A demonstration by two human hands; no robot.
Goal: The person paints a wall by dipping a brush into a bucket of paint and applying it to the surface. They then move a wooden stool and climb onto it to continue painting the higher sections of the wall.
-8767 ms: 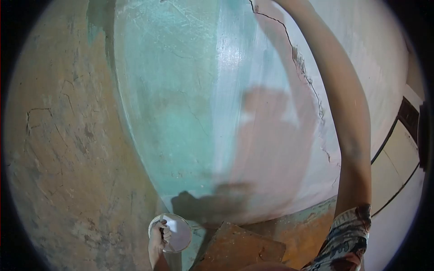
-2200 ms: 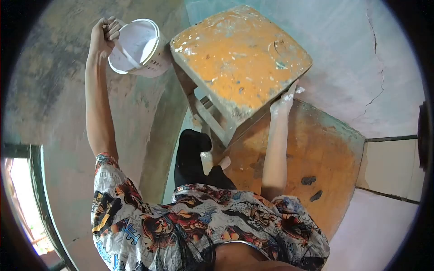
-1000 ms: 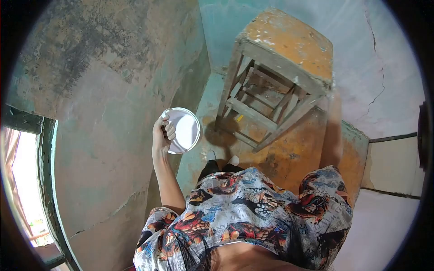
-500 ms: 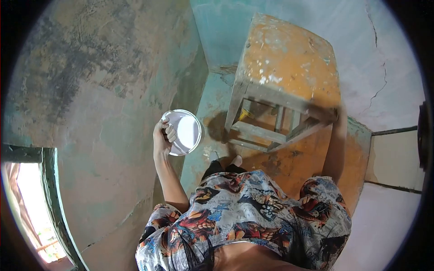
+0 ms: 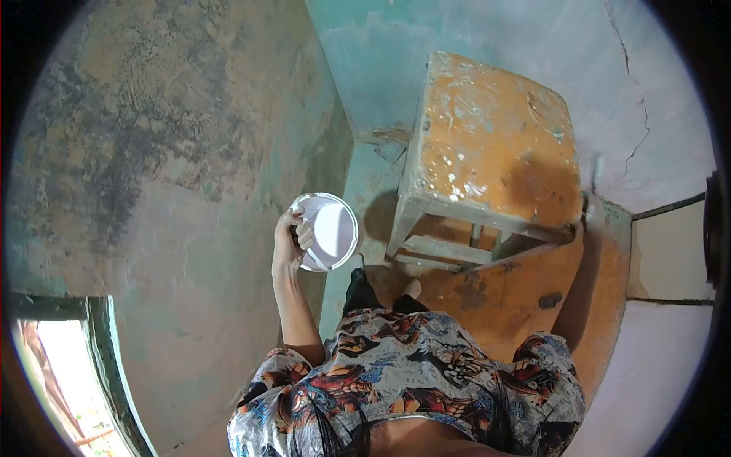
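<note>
My left hand (image 5: 290,242) grips the rim and handle of a small white bucket (image 5: 333,231), held at waist height beside the left wall. A wooden stool (image 5: 495,141) with an orange, paint-spattered top stands in the corner in front of me. My right hand (image 5: 588,207) is at the stool's near right corner, closed on its edge; it is in shadow and blurred. A pale thin thing sticks up just above that hand, too unclear to name. My feet (image 5: 411,288) are right by the stool's legs.
A rough brown and teal plastered wall (image 5: 152,152) runs close on the left, with a window frame (image 5: 99,365) at the lower left. A pale wall with a long crack (image 5: 636,145) lies behind the stool. The floor (image 5: 525,297) is orange and stained.
The stool has come down from a tilt and shifted right, now standing with its top level. My left hand with the bucket has moved slightly right. The camera looks down at the floor instead of the wall.
</note>
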